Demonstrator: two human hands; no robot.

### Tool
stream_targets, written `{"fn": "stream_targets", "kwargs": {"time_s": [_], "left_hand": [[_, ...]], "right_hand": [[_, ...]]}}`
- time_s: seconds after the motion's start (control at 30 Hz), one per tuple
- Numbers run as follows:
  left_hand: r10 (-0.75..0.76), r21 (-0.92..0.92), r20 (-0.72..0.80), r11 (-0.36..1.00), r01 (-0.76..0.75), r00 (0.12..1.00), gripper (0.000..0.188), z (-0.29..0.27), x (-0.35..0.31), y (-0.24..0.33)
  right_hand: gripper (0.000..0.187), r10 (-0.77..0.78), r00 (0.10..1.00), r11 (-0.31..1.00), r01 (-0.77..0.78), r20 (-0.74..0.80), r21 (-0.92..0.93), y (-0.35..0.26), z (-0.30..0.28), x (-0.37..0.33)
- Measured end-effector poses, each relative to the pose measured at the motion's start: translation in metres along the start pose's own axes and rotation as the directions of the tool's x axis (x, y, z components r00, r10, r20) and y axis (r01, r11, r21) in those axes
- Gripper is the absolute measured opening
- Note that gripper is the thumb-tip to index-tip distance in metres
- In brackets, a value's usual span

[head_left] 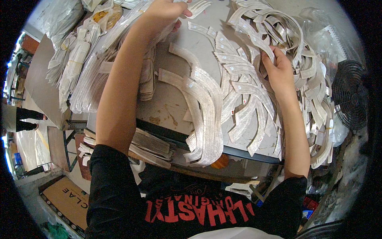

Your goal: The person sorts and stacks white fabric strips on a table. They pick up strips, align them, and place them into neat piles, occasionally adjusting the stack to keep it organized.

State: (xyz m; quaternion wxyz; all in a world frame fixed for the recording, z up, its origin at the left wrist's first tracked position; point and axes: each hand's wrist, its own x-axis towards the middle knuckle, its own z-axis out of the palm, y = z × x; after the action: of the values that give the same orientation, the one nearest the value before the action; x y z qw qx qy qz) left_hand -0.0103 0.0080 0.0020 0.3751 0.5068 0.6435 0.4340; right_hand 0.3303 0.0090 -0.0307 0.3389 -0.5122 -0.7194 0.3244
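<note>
My right hand pinches the end of a pale, curved fabric strip between thumb and fingers, beside a big tangled heap of like strips. At the far edge of the table, my left hand is partly cut off by the picture's top. Its fingers are curled, and what they hold is hidden; a small fan of white strips lies right by them. Between my arms, overlapping curved strips are spread across the table. A looped bunch of strips hangs over the near table edge.
Plastic-wrapped bundles of strips crowd the left of the table. A black round fan guard stands at the right. Below left are a cardboard box and more strips under the tabletop. Another person's legs show far left.
</note>
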Motion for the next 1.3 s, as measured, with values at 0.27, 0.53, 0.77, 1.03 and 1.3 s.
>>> {"fn": "stream_targets", "kwargs": {"time_s": [0.27,0.53,0.77,1.03,1.3], "left_hand": [[0.024,0.035,0.018,0.999,-0.025,1.0,0.051,0.002,-0.002,0.003],[0.035,0.046,0.015,0.998,-0.036,0.999,0.063,0.002,-0.001,0.003],[-0.03,0.018,0.092,0.999,0.028,0.995,0.065,0.0,0.02,-0.014],[0.064,-0.07,0.031,0.996,-0.061,0.997,0.069,0.004,0.006,-0.013],[0.02,-0.064,0.044,0.998,-0.017,0.999,0.063,0.002,0.0,-0.004]], "right_hand": [[0.021,0.062,0.998,0.998,-0.063,0.024,0.031,-0.001,-0.001,0.0],[0.02,0.06,0.998,0.998,-0.061,0.015,0.026,-0.007,-0.002,-0.003],[0.02,-0.065,0.995,0.997,0.067,-0.07,0.036,0.005,-0.001,0.0],[0.021,-0.051,0.997,0.999,0.052,-0.061,0.005,0.002,-0.001,0.0],[0.022,-0.065,0.995,0.998,0.065,-0.072,-0.005,0.002,-0.001,0.0]]}}
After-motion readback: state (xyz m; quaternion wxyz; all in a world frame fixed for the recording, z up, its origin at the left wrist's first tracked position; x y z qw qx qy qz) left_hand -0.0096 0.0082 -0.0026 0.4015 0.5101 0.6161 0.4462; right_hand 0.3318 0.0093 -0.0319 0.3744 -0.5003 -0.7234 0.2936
